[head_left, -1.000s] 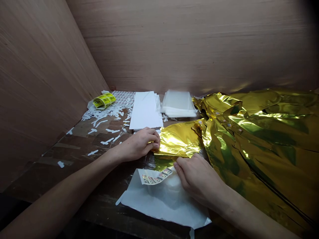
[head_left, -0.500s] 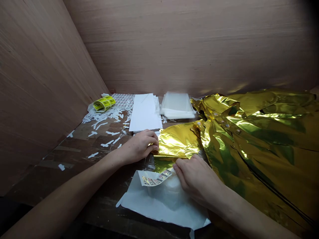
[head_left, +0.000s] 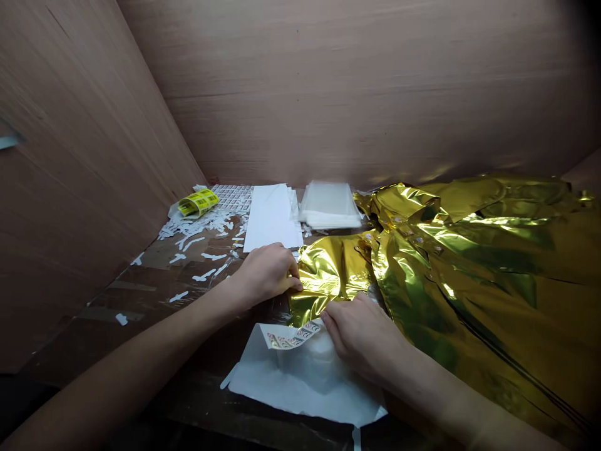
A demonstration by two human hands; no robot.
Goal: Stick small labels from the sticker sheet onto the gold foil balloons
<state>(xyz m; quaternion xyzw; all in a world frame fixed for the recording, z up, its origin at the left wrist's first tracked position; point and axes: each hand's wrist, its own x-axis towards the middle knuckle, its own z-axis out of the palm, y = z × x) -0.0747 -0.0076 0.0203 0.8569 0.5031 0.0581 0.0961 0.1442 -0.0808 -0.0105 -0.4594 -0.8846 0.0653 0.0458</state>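
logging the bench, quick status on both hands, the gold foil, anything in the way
Left hand at left edge of gold foil; right hand at its near edge, beside sticker strip. Foil creased. White backing sheet crowds near side; nothing clearly blocking.

Gold foil piece (head_left: 328,266), glossy, rumpled, bright along its creases, lying on the desk (head_left: 150,310); white backing sheet (head_left: 275,385), just in front of the foil, far edge curled up; small printed labels (head_left: 292,341), in a row along that curled edge.
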